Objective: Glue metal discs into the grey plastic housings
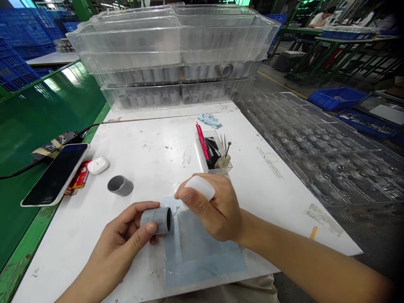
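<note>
My left hand (126, 240) is closed around a grey plastic sleeve (155, 220), which lies on its side with its dark open end facing right. In my right hand (217, 206) is a white squeeze bottle (202, 187), gripped in a fist with the thumb along it. Its lower end points toward the sleeve's open end; I cannot tell whether the tip touches it. Both hands are over a blue sheet (205, 269) under clear film on the white table (271, 206). A second grey sleeve (125, 187) rests to the left, beyond my left hand.
Behind stand stacked clear plastic trays (158, 46) holding grey sleeves. A small box (222, 170) holds a red pen (202, 143) and a little jar. A blue cloth (210, 120), white earbud case (98, 165) and phone (57, 176) lie around. Clear trays (315, 147) sit right.
</note>
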`<state>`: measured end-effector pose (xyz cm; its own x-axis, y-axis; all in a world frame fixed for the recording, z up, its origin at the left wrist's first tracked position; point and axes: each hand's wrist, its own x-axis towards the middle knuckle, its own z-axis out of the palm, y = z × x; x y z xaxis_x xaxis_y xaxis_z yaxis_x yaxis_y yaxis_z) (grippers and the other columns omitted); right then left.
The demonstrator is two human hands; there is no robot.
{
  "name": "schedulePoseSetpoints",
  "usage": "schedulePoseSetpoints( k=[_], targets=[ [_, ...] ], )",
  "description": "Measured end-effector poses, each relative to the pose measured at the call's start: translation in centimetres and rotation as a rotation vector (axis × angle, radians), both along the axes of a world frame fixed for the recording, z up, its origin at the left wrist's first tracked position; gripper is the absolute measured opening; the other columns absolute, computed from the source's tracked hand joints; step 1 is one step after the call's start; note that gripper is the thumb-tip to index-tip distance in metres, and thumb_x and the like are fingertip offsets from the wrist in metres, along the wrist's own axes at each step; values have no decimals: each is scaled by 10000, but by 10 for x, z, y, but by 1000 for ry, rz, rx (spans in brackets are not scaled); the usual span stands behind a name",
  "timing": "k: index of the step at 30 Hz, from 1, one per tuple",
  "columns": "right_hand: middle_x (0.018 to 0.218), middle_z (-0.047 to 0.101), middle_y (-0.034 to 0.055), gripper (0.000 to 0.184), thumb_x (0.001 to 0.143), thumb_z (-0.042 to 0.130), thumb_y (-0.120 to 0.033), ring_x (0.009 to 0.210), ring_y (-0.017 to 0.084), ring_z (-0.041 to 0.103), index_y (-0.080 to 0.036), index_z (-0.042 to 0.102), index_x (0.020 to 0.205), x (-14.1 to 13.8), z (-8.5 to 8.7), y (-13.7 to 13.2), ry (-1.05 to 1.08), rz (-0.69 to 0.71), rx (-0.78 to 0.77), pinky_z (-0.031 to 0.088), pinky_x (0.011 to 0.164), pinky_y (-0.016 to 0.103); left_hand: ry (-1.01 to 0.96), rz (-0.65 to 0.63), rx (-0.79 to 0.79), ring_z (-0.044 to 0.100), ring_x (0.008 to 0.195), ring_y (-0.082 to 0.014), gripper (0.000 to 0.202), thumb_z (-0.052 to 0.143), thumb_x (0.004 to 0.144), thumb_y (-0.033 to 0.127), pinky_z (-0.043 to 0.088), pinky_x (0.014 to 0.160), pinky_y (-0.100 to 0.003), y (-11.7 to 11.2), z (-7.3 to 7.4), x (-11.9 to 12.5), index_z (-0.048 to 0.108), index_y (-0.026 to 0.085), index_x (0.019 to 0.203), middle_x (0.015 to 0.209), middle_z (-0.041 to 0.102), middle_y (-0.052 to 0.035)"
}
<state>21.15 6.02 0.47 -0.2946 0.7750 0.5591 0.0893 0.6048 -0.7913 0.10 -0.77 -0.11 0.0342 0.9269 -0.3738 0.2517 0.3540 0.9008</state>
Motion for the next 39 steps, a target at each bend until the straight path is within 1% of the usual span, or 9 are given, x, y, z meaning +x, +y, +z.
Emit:
schedulePoseSetpoints(
  k=[12, 17, 22, 26, 29, 31, 33, 37, 39],
  targets=[
    [532, 478, -34, 491, 1055, 484, -463, 500, 95, 472, -169, 623, 687, -1, 0, 2, -19, -50, 23, 416, 508, 260, -1, 12, -2, 626, 735, -192, 456, 679, 875, 621, 492, 766, -276, 0, 2, 2, 680, 290, 1189, 725, 722, 28],
    [544, 500, -20, 486, 1051, 482, -483, 538, 114, 507, -180, 646, 708, 0, 1, 1, -36, -93, 35, 428, 522, 268, 9, 29, 16, 635, 726, -204, 462, 685, 863, 621, 503, 758, -287, 0, 3, 4, 693, 281, 1177, 702, 715, 23],
    [545, 496, -29, 423, 1034, 528, -448, 532, 110, 507, -184, 674, 737, 1, 3, 1, 28, -70, 12, 440, 526, 261, 11, 31, 11, 644, 715, -205, 468, 684, 862, 622, 505, 755, -293, 0, 3, 4, 687, 279, 1180, 690, 712, 25],
    [518, 470, -36, 461, 1028, 556, -400, 478, 82, 467, -171, 606, 631, 3, 7, 0, 120, -22, 34, 405, 482, 244, -14, 3, 2, 633, 692, -193, 471, 661, 891, 616, 496, 755, -297, 0, 1, 1, 661, 262, 1203, 727, 741, 13],
    [540, 520, -17, 489, 1029, 550, -429, 479, 85, 487, -167, 606, 619, 4, 9, -1, 179, -26, 65, 399, 459, 242, -60, -2, 20, 616, 649, -184, 474, 623, 931, 592, 493, 734, -303, -1, 1, 1, 616, 242, 1251, 742, 763, -5],
    [559, 545, -10, 485, 1027, 551, -439, 480, 83, 493, -161, 624, 637, 4, 10, -1, 183, -40, 69, 398, 454, 243, -71, 36, 30, 621, 649, -182, 449, 654, 927, 553, 510, 734, -299, -1, 1, 3, 616, 246, 1254, 724, 751, 3],
    [553, 543, -14, 465, 1023, 563, -421, 480, 82, 492, -162, 628, 642, 4, 9, -1, 163, -38, 74, 400, 457, 243, -102, 87, 38, 639, 690, -172, 393, 738, 885, 477, 535, 740, -281, -1, 0, 4, 643, 274, 1208, 820, 758, 7],
    [578, 590, 1, 427, 1017, 571, -394, 548, 109, 564, -174, 632, 657, 3, 6, 1, 90, -32, 80, 459, 511, 255, -225, 119, 74, 644, 914, -151, 288, 834, 812, 349, 541, 762, -198, 1, -3, 4, 656, 310, 1035, 1175, 698, 23],
    [629, 639, 18, 421, 1021, 564, -388, 581, 115, 599, -172, 637, 667, 2, 5, 1, 66, -40, 71, 481, 539, 260, -250, 101, 86, 626, 968, -151, 255, 823, 830, 332, 533, 769, -178, 1, -6, 3, 644, 307, 1010, 1191, 667, 25]
  ],
)
